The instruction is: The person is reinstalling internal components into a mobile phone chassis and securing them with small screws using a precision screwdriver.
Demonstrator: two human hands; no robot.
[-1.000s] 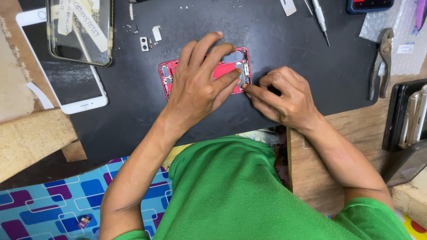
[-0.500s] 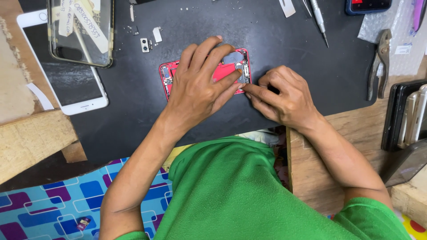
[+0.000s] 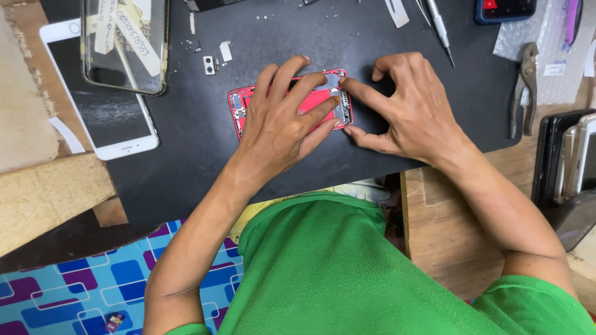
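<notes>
A red opened phone body (image 3: 239, 107) lies on the black work mat (image 3: 186, 149), its inner parts showing. My left hand (image 3: 282, 118) lies flat across it, fingers spread, pressing it down. My right hand (image 3: 406, 105) rests at the phone's right end; its forefinger and thumb touch that edge near the small metal parts. Whether the right fingers pinch a tiny part, I cannot tell.
A white phone (image 3: 102, 118) with a clear case (image 3: 124, 43) on it lies at the left. Small loose parts (image 3: 210, 64) sit above the red phone. Tweezers and a screwdriver (image 3: 439, 28) lie at the top, pliers (image 3: 526, 80) at the right, stacked phones (image 3: 568, 161) at the right edge.
My right hand has spread out along the phone's right end, its forefinger now reaching the top right corner. My left hand has stayed pressed on the phone.
</notes>
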